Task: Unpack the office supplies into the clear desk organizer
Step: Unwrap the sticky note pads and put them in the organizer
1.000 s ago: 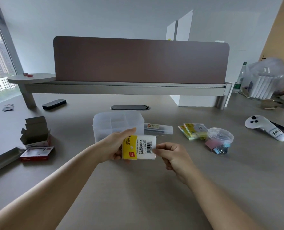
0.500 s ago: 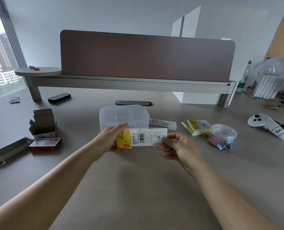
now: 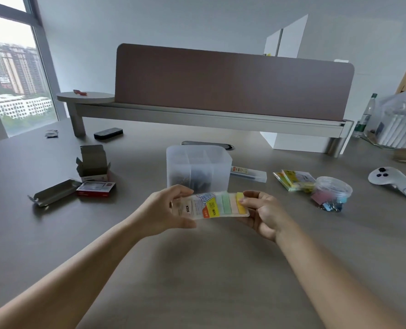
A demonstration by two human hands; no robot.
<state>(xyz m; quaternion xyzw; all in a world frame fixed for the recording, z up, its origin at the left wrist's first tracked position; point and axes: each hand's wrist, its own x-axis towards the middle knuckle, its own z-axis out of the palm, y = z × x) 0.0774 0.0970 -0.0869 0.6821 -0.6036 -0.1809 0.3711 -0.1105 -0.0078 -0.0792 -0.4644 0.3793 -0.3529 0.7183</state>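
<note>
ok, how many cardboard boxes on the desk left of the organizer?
2. An opened empty box stands upright left of the clear organizer; a red box lies flat just in front of it. The grey tray beside them is not counted.

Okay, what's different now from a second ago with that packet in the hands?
The sticky flag packet has been turned over: the barcode back faced the camera, now the coloured tabs do. The left hand and right hand still hold its two ends. The clear desk organizer and the binder clip tub stayed put.
</note>
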